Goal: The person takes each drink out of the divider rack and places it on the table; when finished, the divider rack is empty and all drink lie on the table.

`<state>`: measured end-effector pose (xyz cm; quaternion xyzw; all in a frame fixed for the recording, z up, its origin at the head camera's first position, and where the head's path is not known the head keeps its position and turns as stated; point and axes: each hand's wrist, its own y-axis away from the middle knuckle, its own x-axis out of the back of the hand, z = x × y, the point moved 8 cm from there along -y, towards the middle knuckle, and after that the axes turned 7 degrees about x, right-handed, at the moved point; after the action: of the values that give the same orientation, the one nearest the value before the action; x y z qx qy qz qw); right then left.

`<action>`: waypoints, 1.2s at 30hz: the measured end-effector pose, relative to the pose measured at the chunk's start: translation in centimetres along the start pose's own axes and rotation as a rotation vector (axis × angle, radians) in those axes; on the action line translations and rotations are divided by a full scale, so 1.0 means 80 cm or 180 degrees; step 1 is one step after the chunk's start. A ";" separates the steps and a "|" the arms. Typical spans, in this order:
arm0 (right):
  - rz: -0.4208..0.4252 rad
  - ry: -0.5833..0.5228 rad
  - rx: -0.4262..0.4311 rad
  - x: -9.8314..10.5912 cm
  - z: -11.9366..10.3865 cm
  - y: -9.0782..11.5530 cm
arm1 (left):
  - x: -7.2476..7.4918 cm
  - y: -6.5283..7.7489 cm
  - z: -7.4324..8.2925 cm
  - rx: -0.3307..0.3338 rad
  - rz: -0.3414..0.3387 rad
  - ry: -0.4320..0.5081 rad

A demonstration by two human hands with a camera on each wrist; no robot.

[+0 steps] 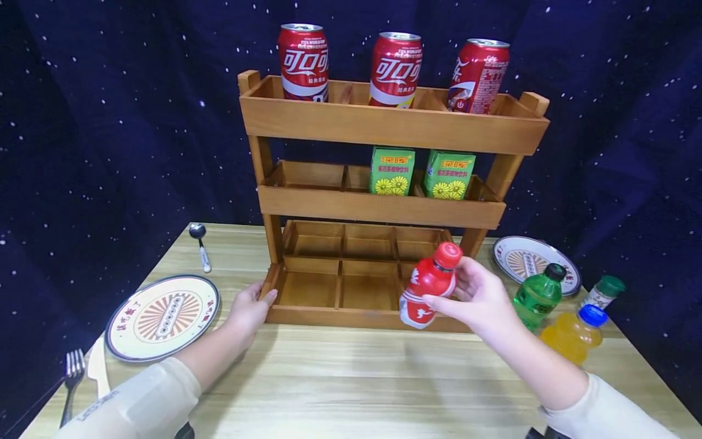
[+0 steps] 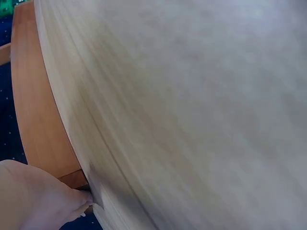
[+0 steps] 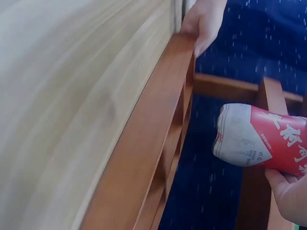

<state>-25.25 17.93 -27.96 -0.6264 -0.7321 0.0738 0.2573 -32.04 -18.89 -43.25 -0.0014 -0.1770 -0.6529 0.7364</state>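
Note:
My right hand (image 1: 478,294) grips a red drink bottle (image 1: 429,285) with a red cap, thumb on the near side. The bottle tilts, cap up and to the right, in front of the bottom tier of a three-tier wooden rack (image 1: 378,127). In the right wrist view, the bottle's pale base (image 3: 235,136) points left. My left hand (image 1: 247,312) holds the rack's lower left front corner, its thumb over the wood. Bottom-tier compartments hold nothing where they show; part of the right side is hidden behind the bottle. Two green drink cartons (image 1: 392,172) stand in the middle tier.
Three red cola cans (image 1: 396,70) stand on the top tier. To the right are a green bottle (image 1: 534,299), an orange drink bottle (image 1: 570,335), a green-capped bottle (image 1: 602,292) and a plate (image 1: 512,250). A plate (image 1: 128,329), spoon (image 1: 202,247), knife (image 1: 99,369) and fork (image 1: 72,378) lie left.

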 end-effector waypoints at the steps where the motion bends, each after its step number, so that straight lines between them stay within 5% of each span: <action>1: 0.0047 0.0075 -0.0024 0.013 0.001 0.009 | 0.000 0.000 0.000 0.0007 0.0003 -0.0010; 7: 0.0449 0.0490 -0.0136 0.083 0.019 0.048 | -0.002 0.001 0.000 0.0061 -0.0004 -0.0012; 12: 0.0688 0.1034 -0.0387 0.116 0.046 0.072 | -0.002 0.002 0.001 0.0064 -0.0002 -0.0012; 24: 0.0730 0.1556 -0.0690 0.118 0.090 0.099 | -0.002 0.003 0.000 0.0065 -0.0012 -0.0008; 36: 0.0755 0.1719 -0.0881 0.126 0.100 0.096 | -0.004 0.001 0.002 -0.0040 -0.0038 0.0056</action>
<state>-23.07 30.85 -35.27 -0.7333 -0.5624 -0.1658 0.3443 -32.03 -18.55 -43.20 0.0008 -0.1664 -0.6584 0.7340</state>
